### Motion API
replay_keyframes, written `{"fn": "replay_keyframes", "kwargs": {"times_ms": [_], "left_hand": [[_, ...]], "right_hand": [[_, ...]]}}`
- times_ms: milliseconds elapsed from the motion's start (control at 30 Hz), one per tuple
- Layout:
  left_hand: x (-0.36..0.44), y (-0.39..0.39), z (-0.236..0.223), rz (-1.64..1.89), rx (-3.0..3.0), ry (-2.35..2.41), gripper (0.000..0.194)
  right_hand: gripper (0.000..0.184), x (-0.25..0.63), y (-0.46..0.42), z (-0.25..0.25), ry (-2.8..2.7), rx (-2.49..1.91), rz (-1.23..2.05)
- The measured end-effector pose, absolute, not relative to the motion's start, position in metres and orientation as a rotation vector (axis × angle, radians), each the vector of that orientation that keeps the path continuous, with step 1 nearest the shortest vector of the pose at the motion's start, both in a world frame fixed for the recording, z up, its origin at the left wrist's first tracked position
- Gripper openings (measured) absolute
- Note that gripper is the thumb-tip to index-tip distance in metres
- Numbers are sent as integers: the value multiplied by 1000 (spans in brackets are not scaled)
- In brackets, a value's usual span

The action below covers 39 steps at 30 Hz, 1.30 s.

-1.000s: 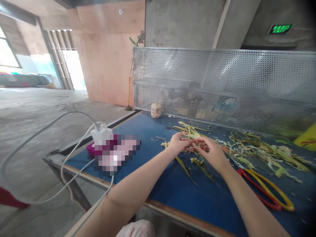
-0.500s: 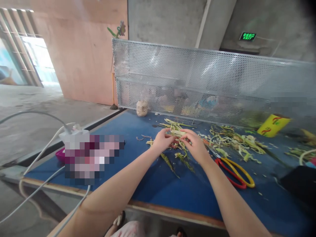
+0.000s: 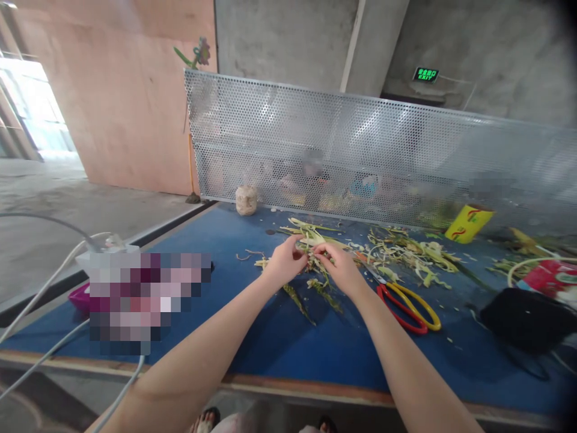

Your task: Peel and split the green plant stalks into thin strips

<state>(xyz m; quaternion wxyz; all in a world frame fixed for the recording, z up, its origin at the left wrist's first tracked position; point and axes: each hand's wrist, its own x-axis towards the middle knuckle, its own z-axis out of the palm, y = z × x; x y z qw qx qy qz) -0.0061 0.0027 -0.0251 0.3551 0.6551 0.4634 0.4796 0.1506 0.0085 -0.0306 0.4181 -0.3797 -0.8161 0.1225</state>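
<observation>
My left hand is curled at the middle of the blue table, fingers closed around a pale green plant stalk. Close beside it, my right hand pinches at the same stalk with thumb and fingertips. The fingers partly hide the piece. Loose stalks and leaves lie behind and beneath both hands, with a drooping green sprig in front of them. To the right of my right hand rest scissors with one red and one yellow handle, their blades pointing towards the pile of plant trimmings.
A perforated metal screen borders the table's back. Near it stand a pale lumpy block and a yellow roll. A white power strip with cables sits left, beside a blurred patch. A black object lies right.
The view has swung slightly to the right. My hands stay together at the stalk; the right fingers have drawn in closer, and the stalk's pale length shows less between the hands.
</observation>
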Motion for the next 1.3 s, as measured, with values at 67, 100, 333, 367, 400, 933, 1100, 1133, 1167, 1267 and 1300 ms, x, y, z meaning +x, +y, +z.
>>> {"fn": "replay_keyframes", "kwargs": {"times_ms": [67,100,333,367,400,933,1100,1133,1167,1267,1300], "left_hand": [[-8,2,-25,1206,1866,1264,45],[-8,2,-25,1186,1929,1290,46],[-7,1,-23,1127,2186,1407,45],[-6,1,-23,1124,2209,1418,45],[-6,1,-23,1119,2224,1427,45],[-6,2,-23,1092,2243,1307,46],[-5,4,-21,1156,1982,1239,44],[-5,5,-21,1168,1929,1222,43],[-5,5,-21,1178,1879,1206,44],[-4,7,-21,1205,1716,1151,48],[-3,7,-21,1213,1664,1124,49]], "right_hand": [[8,150,8,-28,-2086,-922,238],[8,150,7,-27,-2109,-898,203],[8,152,7,-27,-2158,-907,71],[9,152,7,-27,-2161,-922,74],[9,152,8,-28,-2163,-928,78],[10,150,7,-27,-2021,-958,320],[8,147,11,-31,-1777,-883,648],[13,146,12,-32,-1724,-855,725],[15,145,14,-33,-1683,-830,795],[18,144,16,-35,-1635,-793,920],[18,144,17,-35,-1640,-793,935]]}}
